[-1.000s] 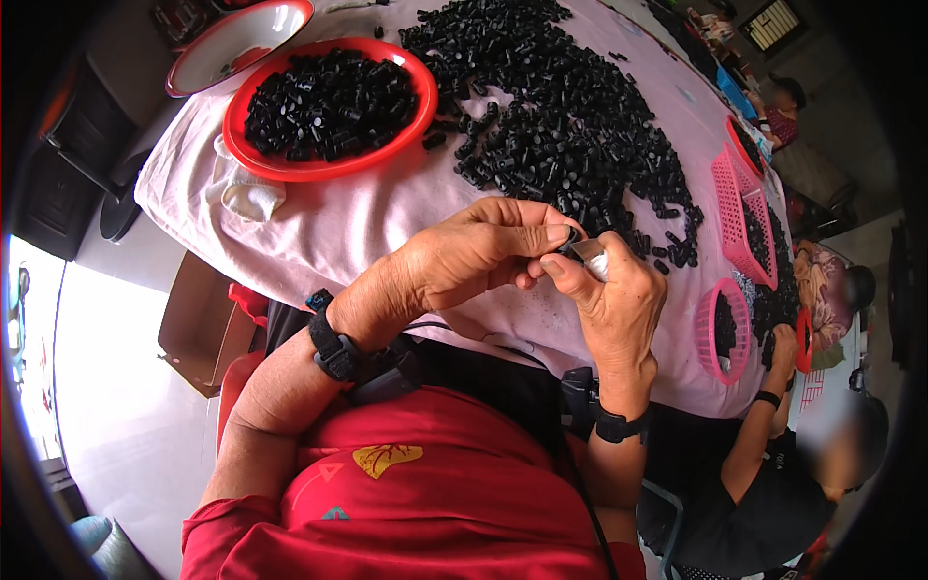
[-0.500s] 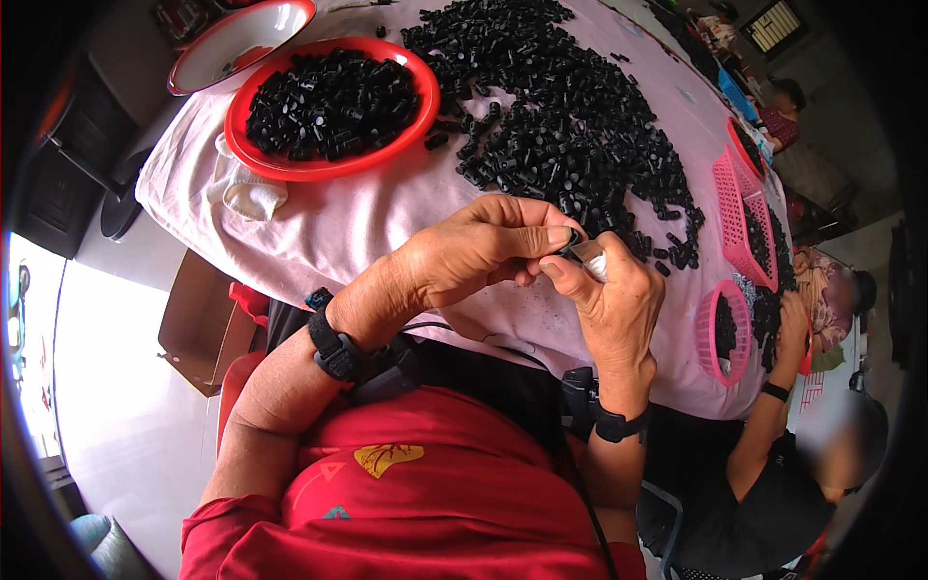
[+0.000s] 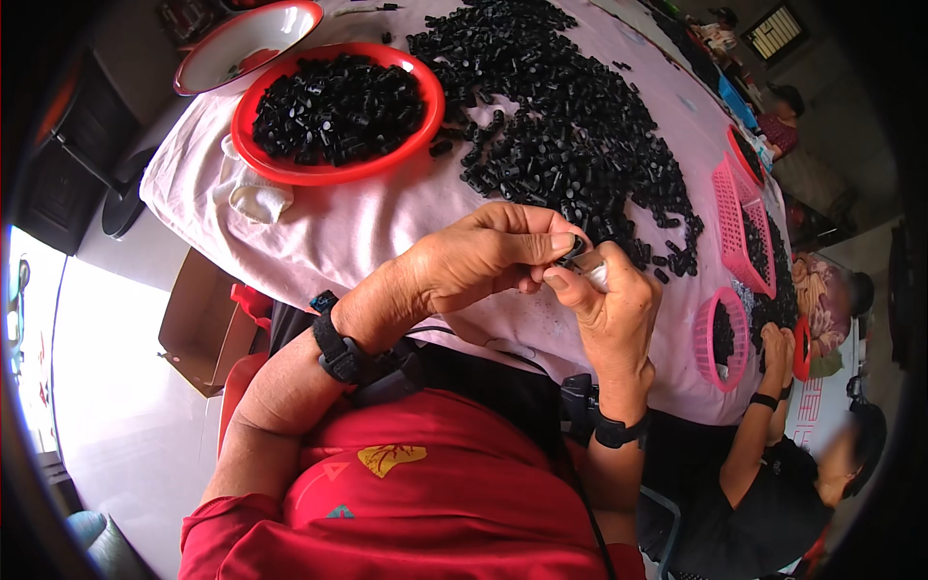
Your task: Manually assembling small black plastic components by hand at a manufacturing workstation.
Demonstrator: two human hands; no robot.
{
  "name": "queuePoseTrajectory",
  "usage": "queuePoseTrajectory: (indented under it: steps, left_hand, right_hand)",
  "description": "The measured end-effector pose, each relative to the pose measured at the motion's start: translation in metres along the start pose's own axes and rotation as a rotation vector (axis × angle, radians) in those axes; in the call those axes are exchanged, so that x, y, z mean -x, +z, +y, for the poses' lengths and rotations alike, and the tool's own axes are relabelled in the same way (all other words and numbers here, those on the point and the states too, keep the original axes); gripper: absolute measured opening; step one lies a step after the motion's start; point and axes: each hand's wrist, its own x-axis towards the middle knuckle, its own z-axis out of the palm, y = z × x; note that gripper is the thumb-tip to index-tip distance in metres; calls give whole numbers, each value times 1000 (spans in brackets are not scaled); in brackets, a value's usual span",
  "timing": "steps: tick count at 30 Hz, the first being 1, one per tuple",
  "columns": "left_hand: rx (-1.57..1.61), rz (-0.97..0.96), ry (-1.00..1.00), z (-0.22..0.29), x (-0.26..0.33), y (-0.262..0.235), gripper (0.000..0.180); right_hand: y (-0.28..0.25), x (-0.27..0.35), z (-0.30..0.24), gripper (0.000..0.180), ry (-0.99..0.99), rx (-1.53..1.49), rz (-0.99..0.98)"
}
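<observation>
My left hand pinches a small black cylindrical piece between thumb and fingertips above the near side of the table. Close against it, my right hand is closed around a small thing with a white wrapping; fingers hide most of it, and its kind is unclear. Just beyond both hands spreads a large heap of similar black pieces on the pale pink cloth. To the left of the heap, a red basin holds many more of them.
A white enamel basin with a red rim stands at the far left, and a crumpled white cloth lies by the red basin. Pink baskets line the right side. A co-worker in black reaches to the table there.
Both my hands stay together; the flat grey part seen between them earlier shows less now. At the right, the co-worker's two hands have come together over the black pieces.
</observation>
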Motion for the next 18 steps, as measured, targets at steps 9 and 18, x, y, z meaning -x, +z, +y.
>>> queuePoseTrajectory:
  steps: [9,18]
  left_hand:
    - [83,-25,-21,-3,-1,-3,23]
    - [74,-20,-17,-4,-2,-3,23]
  right_hand:
    - [0,0,7,62,4,55,20]
    - [2,1,6,59,-13,121,30]
